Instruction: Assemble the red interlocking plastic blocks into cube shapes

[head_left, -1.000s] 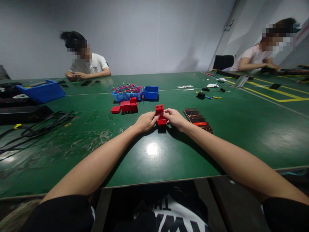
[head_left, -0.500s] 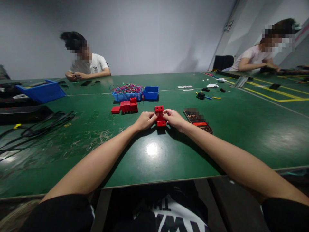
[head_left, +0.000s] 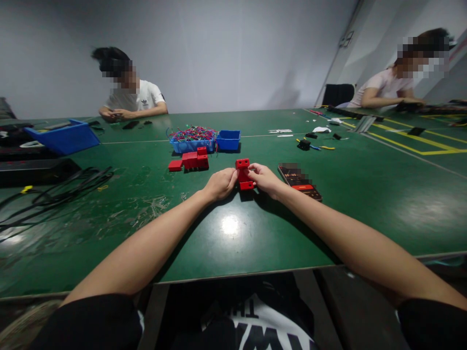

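Between my two hands stands a red block (head_left: 245, 185) with a pair of round holes in its upper end and another hole low on its front. My left hand (head_left: 221, 183) is closed at the block's left side, thumb and fingers pressed together against it. From the right, my right hand (head_left: 265, 180) grips the block with its thumb on the front face; the other fingers are partly hidden behind. Farther off to the left lies a group of similar red blocks (head_left: 191, 161), set close together.
Behind them are a blue bin of coloured wires (head_left: 192, 145) and a smaller blue bin (head_left: 229, 141). A phone (head_left: 299, 182) lies right of my hand. Black cables (head_left: 73, 189) and a tilted blue bin (head_left: 65, 138) are at left. Two people sit across the table (head_left: 233, 253).
The red block has shifted slightly to the right and is turned a little. My left hand has closed up, its fingers moving lower along the block's side.
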